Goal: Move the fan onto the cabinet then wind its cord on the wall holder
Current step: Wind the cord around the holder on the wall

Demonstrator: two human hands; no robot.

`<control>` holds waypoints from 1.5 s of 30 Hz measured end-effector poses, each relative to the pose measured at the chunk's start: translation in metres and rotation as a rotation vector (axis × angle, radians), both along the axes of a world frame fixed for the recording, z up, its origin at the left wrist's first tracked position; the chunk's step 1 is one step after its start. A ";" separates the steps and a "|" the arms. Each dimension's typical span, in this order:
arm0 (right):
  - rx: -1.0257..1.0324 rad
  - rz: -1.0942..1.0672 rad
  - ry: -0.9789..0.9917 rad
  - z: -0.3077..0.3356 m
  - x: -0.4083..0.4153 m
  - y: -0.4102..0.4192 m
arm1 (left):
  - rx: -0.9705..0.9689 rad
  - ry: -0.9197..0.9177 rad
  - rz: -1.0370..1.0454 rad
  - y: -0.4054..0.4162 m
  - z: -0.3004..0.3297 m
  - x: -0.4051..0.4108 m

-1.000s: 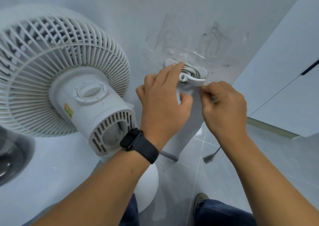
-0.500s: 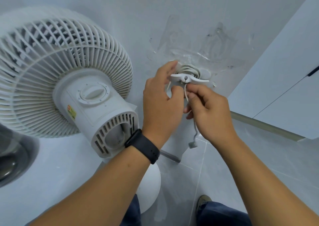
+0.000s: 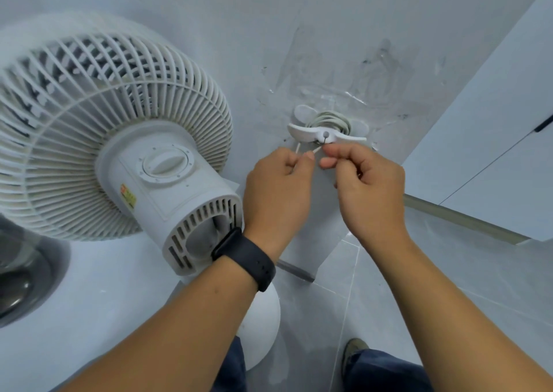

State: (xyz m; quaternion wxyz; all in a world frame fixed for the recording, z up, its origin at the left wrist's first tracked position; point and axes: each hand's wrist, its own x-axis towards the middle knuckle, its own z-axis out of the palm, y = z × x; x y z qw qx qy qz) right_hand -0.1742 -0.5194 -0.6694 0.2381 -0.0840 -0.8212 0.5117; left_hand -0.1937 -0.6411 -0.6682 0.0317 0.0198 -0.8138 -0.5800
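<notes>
Pinching the cord below the wall holder, both hands.

Steel sink basin at left edge, black watch, grey floor tiles, brown shoe.

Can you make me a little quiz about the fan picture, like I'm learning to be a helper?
1. True or false: the cord is already looped several times round the wall holder.
2. What does the left hand pinch? A) the fan's knob B) a thin white bit of cord C) the watch strap
3. Fill in: the fan stands to the ____ of the wall holder in the picture.

Key
1. True: grey-white loops sit behind the holder's white arms.
2. B: the right hand pinches the cord too, just below the holder.
3. Left.
</notes>
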 end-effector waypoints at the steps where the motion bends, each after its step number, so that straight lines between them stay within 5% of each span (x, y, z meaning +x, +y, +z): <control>1: 0.087 -0.021 0.067 0.001 -0.001 -0.001 | 0.041 -0.020 0.009 0.000 0.001 -0.001; 6: 0.522 -0.105 0.361 0.004 -0.008 -0.017 | 0.219 -0.070 0.063 0.003 0.006 -0.003; 10: 0.637 -0.091 0.335 0.000 -0.021 -0.023 | 0.362 -0.106 0.177 0.003 0.005 -0.005; 23: 0.674 -0.047 0.199 -0.001 -0.030 -0.017 | 0.687 -0.034 0.367 0.006 0.005 -0.009; 35: 0.388 -0.045 0.203 -0.001 -0.032 -0.020 | 0.694 -0.041 0.415 0.015 0.004 -0.011; 45: 0.526 0.043 0.273 0.001 -0.020 -0.010 | 0.524 0.210 0.240 0.011 0.016 -0.009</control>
